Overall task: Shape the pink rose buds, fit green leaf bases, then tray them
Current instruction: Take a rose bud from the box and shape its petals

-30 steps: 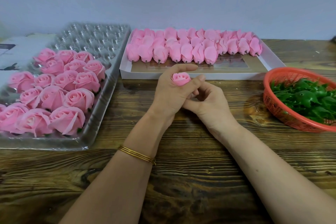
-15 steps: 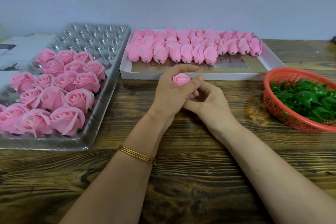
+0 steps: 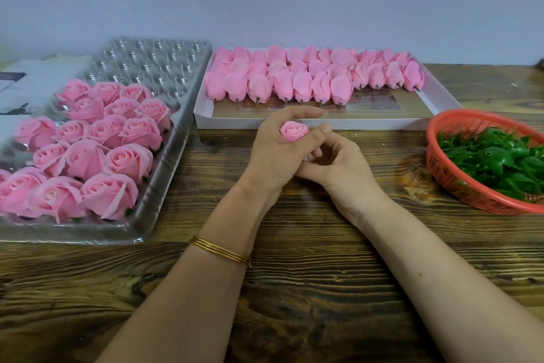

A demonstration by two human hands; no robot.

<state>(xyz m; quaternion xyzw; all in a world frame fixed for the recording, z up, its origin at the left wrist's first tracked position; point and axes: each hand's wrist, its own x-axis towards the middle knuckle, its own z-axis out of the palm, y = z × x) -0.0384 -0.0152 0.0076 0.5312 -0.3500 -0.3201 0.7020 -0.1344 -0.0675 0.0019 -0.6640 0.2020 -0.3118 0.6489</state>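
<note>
Head view, fingers: left hand (image 3: 273,153) curled round pink rose bud (image 3: 293,131), forefinger straight above it.
Right hand (image 3: 338,165): fingers curled beneath; hold could not be told.
Position: bud sat over wooden table (image 3: 294,289), between clear tray (image 3: 164,186) and basket (image 3: 432,139) of green leaf bases (image 3: 497,156).

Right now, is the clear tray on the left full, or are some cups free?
Partly full. Finished roses fill the near rows of the clear tray; the far rows of cups are bare.
</note>
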